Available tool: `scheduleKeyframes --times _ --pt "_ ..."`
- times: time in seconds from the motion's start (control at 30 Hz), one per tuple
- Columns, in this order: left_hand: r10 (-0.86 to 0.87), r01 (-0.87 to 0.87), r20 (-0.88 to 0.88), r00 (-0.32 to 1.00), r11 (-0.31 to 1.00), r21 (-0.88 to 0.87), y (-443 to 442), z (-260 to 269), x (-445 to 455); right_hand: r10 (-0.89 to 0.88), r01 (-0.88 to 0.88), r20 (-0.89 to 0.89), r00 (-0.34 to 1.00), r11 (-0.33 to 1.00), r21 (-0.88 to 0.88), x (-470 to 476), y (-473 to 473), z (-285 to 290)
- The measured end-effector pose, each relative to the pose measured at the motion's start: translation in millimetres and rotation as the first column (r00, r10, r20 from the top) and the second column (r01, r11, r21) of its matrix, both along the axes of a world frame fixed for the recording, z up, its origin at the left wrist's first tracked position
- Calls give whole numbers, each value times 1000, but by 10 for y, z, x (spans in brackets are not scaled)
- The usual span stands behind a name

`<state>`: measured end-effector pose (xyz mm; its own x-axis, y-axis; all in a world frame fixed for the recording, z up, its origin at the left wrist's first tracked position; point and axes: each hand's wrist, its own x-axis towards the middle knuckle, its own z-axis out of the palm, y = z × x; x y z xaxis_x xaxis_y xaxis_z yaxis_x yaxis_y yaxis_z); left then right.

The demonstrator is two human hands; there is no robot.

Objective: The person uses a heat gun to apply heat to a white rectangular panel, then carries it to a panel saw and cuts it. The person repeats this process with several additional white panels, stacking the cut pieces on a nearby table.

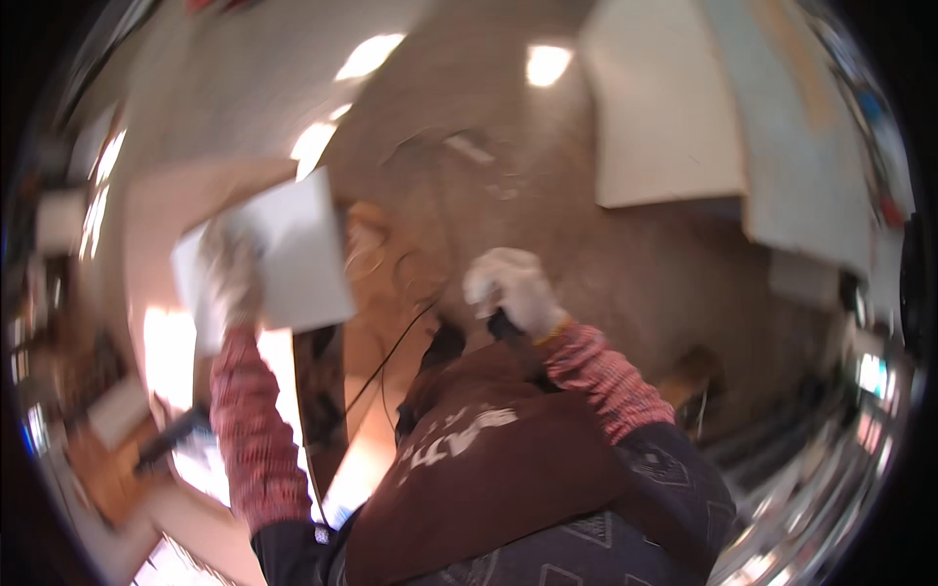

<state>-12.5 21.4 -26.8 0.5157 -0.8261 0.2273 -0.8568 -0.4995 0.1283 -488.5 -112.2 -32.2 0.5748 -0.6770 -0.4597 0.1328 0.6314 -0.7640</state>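
Observation:
In a white glove, my left hand is on a thin white rectangular panel at the left, its fingers at the far edge. It appears to grip the panel; blur hides the fingertips. The panel is tilted in view and overlaps the edge of a pale surface. My right hand, also gloved in white, is in front of my brown apron with its fingers curled. A dark shape shows just under it, perhaps a shoe; whether the hand holds anything is unclear.
Large pale boards and a grey-blue surface stand at the upper right. A black cable runs near my feet, beside an orange-brown area. A small pale strip lies on the brown floor.

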Motion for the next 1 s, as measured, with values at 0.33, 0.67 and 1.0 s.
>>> scheduleKeyframes --times 0.33,0.67,1.0 --pt "34 -42 52 998 987 157 -151 43 315 -598 497 -299 743 794 -351 -1543 409 513" --pt "109 -114 40 993 982 149 -286 48 372 -824 232 -494 -278 441 -867 -3533 1844 2224" --pt "-261 -45 454 852 827 561 -320 -74 747 -266 94 -313 -912 608 -789 -5539 2732 2464"
